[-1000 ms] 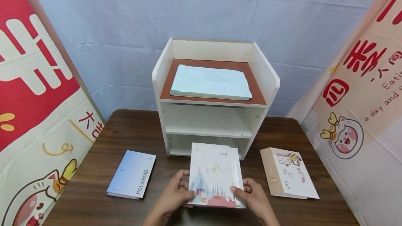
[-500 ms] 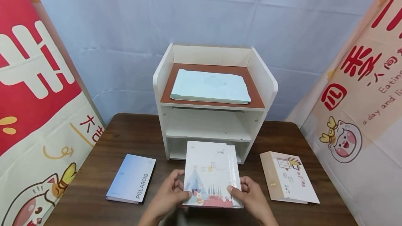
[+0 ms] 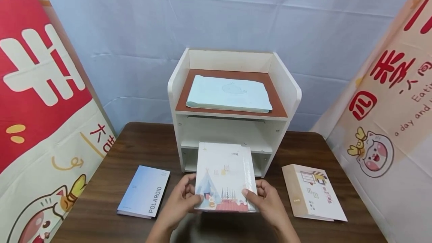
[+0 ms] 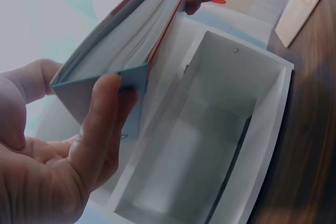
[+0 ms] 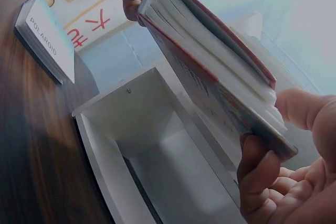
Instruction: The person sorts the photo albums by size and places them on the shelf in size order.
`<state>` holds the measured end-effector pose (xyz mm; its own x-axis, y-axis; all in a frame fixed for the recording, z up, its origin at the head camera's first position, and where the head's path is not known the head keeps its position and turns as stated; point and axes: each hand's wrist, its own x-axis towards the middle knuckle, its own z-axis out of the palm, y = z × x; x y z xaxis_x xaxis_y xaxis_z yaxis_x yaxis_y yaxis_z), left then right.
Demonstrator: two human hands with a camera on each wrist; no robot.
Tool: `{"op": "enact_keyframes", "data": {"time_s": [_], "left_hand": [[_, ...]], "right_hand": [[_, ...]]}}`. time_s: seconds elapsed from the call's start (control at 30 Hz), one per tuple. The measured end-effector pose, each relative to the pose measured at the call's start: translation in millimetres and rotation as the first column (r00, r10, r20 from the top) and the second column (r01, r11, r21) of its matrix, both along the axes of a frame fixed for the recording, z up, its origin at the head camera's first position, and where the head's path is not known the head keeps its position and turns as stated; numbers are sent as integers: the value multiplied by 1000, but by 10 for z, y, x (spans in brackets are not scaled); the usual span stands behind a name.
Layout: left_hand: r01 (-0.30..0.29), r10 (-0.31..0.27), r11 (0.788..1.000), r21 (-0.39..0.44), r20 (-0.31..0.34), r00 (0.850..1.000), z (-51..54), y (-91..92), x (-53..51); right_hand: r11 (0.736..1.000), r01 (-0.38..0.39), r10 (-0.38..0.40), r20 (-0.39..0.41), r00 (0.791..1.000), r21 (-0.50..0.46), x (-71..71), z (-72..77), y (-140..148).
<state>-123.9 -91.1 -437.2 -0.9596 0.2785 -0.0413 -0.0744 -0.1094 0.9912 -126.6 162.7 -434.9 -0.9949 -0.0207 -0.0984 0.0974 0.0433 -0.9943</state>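
A white photo album (image 3: 224,175) with a tent drawing on its cover is held up in front of the shelf unit (image 3: 226,132), hiding part of its lowest compartment. My left hand (image 3: 180,203) grips the album's near left side, thumb on the cover. At the near right side my right hand (image 3: 270,203) pinches it the same way. The left wrist view shows the fingers (image 4: 102,108) under the spine end of the album (image 4: 142,30). In the right wrist view, loose page edges of the album (image 5: 210,51) show between its covers.
A pale blue album (image 3: 229,93) with a whale drawing lies on the unit's brown top. On the dark wooden table (image 3: 145,143), a blue POLAROID album (image 3: 143,192) lies left and a beige-and-white album (image 3: 314,194) right. Printed cloths hang at both sides.
Both hands have carried the photo album forward, closer to the shelf unit, so it now covers part of the middle shelf's edge. The head view has shifted slightly.
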Motion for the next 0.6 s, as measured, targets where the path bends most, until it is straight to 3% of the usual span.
{"op": "enact_keyframes", "data": {"time_s": [0.3, 0.47, 0.6], "left_hand": [[-51, 48, 998, -33, -84, 995, 81, -69, -122], [-144, 141, 989, -21, -103, 985, 111, -63, -190], [-227, 226, 974, 3, -75, 971, 128, -49, -237]], "right_hand": [[1000, -7, 7, -44, 999, -9, -206, 50, -110], [1000, 4, -4, -58, 998, -3, -308, 90, -141], [1000, -11, 12, -66, 998, 9, -400, 124, -165]]}}
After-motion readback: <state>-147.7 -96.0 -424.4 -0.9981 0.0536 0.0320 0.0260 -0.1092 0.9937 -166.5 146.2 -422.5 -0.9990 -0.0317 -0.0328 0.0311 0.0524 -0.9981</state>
